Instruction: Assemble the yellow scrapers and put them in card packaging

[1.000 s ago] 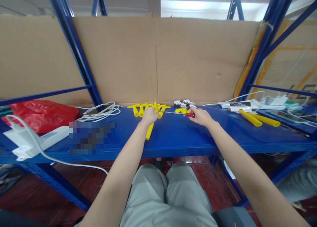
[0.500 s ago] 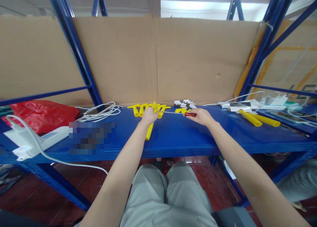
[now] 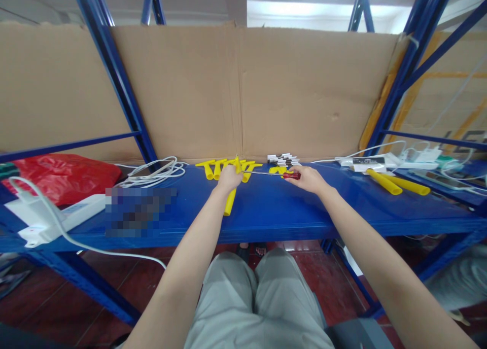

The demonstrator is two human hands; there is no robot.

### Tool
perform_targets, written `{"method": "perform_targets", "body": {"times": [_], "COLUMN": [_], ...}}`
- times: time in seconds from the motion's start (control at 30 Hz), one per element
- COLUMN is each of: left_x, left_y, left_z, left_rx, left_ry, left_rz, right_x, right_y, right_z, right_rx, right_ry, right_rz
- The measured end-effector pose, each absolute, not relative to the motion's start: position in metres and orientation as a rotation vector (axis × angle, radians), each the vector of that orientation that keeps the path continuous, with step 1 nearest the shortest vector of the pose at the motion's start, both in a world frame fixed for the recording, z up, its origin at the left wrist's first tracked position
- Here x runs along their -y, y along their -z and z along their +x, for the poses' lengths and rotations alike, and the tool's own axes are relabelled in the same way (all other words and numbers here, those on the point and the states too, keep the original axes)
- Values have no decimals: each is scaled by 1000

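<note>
My left hand [image 3: 227, 178] is closed around a yellow T-shaped tube piece [image 3: 229, 203], whose round lower end sticks out below the fist. In my right hand [image 3: 310, 179] is a screwdriver [image 3: 292, 175] with a red handle, gripped between the fingers. Its long thin shaft points left, and the tip meets the upper part of the yellow piece near my left fingers; exact contact is too small to make out. Behind my left hand stands a row of similar yellow T-shaped pieces [image 3: 209, 170]. Small yellow parts [image 3: 277, 170] lie behind the shaft.
White-and-black small pieces [image 3: 283, 160] are piled against the cardboard [image 3: 312, 95]. Two yellow tubes [image 3: 388, 181] lie right, near a power strip [image 3: 413, 161]. Left are a red bag [image 3: 72, 176], coiled white cable [image 3: 155, 172] and another power strip [image 3: 81, 212] on the blue shelf [image 3: 266, 212].
The screwdriver handle and my right hand have shifted very slightly left. My left hand and the yellow piece stay almost where they were.
</note>
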State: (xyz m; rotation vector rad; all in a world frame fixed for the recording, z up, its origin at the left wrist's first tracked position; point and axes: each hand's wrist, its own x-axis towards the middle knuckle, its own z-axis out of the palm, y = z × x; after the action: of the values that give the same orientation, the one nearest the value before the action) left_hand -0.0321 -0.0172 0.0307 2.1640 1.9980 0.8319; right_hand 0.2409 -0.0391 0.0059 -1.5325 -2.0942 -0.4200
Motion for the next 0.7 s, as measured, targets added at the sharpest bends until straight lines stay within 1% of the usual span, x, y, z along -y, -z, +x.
{"method": "perform_targets", "body": {"times": [0.2, 0.43, 0.57, 0.7], "left_x": [22, 16, 17, 21], "left_y": [-36, -33, -34, -37], "left_z": [-31, -34, -35, -33], "left_rx": [-2099, -2164, -2165, -2115], "left_ry": [-808, -774, -784, -816], "left_rz": [2089, 2122, 2110, 2117], "right_x": [37, 17, 13, 21], "right_y": [-14, -31, -27, -17], "right_z": [236, 245, 248, 249], "right_rx": [2068, 2074, 2058, 2070], "right_ry": [330, 245, 281, 285], "right_rz": [-1588, -1374, -1262, -1318]}}
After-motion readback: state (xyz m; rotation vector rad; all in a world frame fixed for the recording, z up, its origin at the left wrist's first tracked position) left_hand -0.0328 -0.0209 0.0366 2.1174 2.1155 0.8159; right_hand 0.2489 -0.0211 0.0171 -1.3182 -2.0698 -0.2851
